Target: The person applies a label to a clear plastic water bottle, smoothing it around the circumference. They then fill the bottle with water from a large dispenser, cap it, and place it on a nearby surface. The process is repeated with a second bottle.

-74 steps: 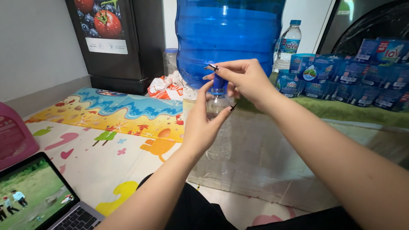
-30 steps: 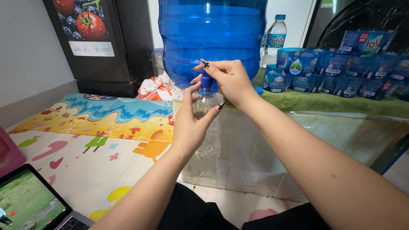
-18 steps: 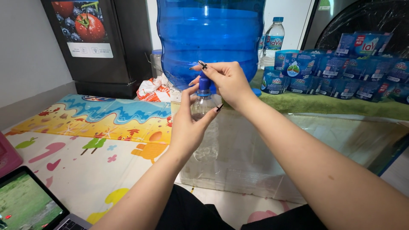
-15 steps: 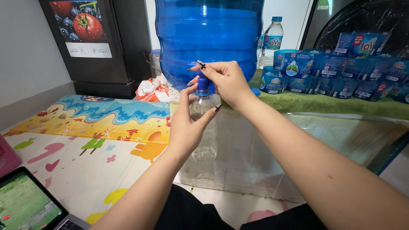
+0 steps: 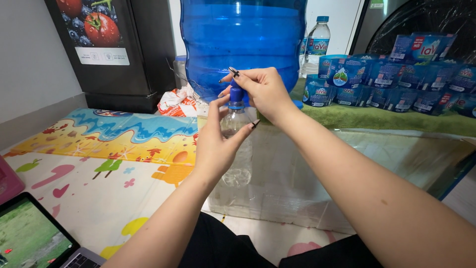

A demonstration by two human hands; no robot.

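Observation:
A small clear plastic bottle with a blue cap stands upright in my left hand, whose fingers wrap its body from behind. Over the top, my right hand pinches the blue cap between thumb and fingertips. Both hands are raised in front of a large blue water jug.
A glass-topped table lies under my arms. Packs of small water bottles sit on a green cloth at the right, with one tall bottle behind. A black fridge, colourful floor mat and laptop are at left.
The hands and bottle have stayed together, right fingers shifting slightly on the cap. The view has drifted a little, so the scene sits slightly lower and left.

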